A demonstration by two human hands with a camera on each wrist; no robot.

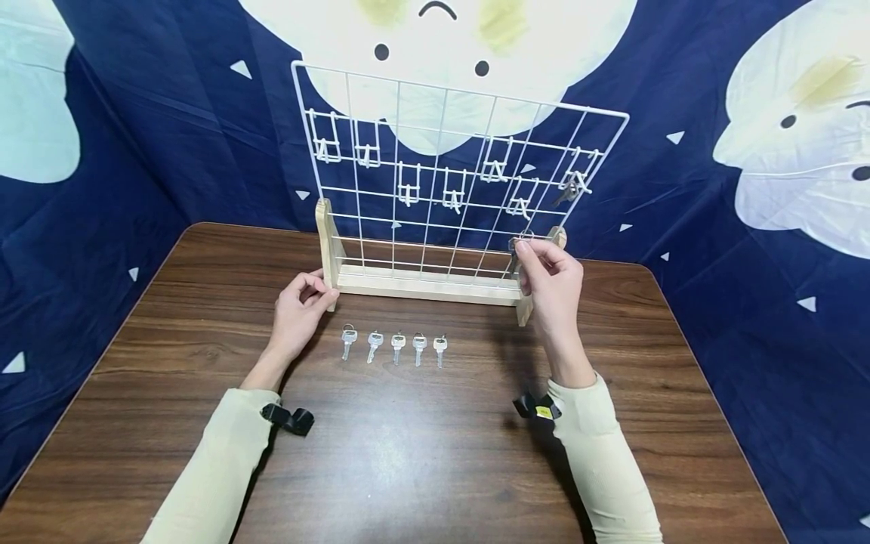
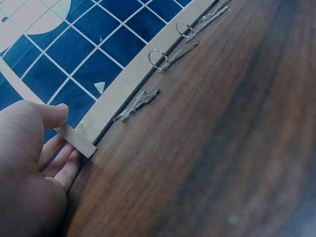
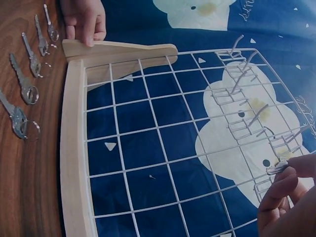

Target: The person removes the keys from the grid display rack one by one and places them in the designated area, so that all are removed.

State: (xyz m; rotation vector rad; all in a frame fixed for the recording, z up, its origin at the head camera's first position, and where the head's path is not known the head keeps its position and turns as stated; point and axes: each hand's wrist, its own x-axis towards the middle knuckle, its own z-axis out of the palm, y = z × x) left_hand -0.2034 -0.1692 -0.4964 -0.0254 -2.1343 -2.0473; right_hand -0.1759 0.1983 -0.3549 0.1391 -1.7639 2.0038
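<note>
A white wire grid rack (image 1: 445, 89) stands in a wooden base (image 1: 428, 285) with an upright at each end. My left hand (image 1: 299, 311) grips the left wooden foot (image 1: 331, 253) between thumb and fingers. In front of the grid's lower right part, my right hand (image 1: 556, 285) pinches a key (image 1: 513, 261) with a metal ring; the right wrist view shows this key (image 3: 277, 168) between thumb and forefinger. Several silver keys (image 1: 399, 346) lie in a row on the table before the base. Another key (image 1: 569, 189) hangs on the rightmost hook.
Several white wire hooks (image 1: 452, 193) are fixed to the grid at staggered heights. A dark wood-grain table (image 1: 408, 476) carries the rack near its back edge. Behind hangs a navy cloth (image 1: 183, 113) with white cloud shapes and small triangles. Black straps (image 1: 288, 418) are on both wrists.
</note>
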